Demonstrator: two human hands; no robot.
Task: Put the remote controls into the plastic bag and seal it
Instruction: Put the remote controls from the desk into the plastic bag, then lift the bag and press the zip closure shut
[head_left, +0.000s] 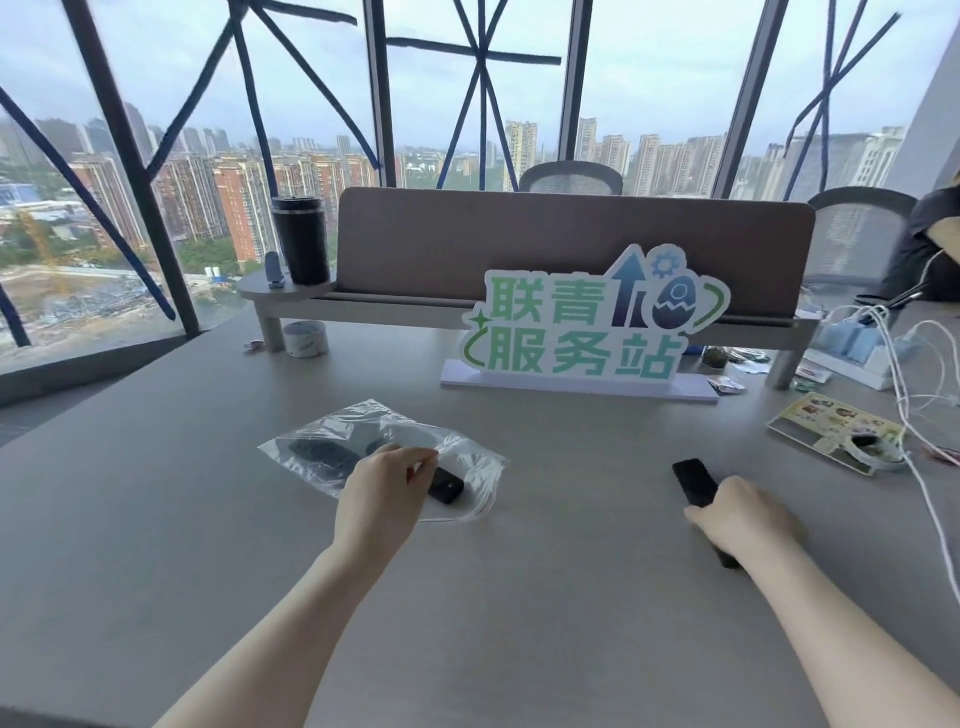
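The right hand (743, 514) closes over a black remote (696, 483) lying on the table (519, 597), not yet bagged. The left hand (387, 480) pinches the plastic bag (374, 447) at its mouth; beyond its fingers another remote (322, 453) lies partly inside. Sealing remains.

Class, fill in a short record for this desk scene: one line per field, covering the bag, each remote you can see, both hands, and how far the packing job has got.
bag: clear plastic zip bag lying flat on the grey table
remote in bag: black remote control, partly inside, its end at the bag's mouth
loose remote: second black remote control on the table, right of the bag
left hand: left hand pinching the bag's opening
right hand: right hand resting on the loose remote
progress: bag unsealed, one remote outside
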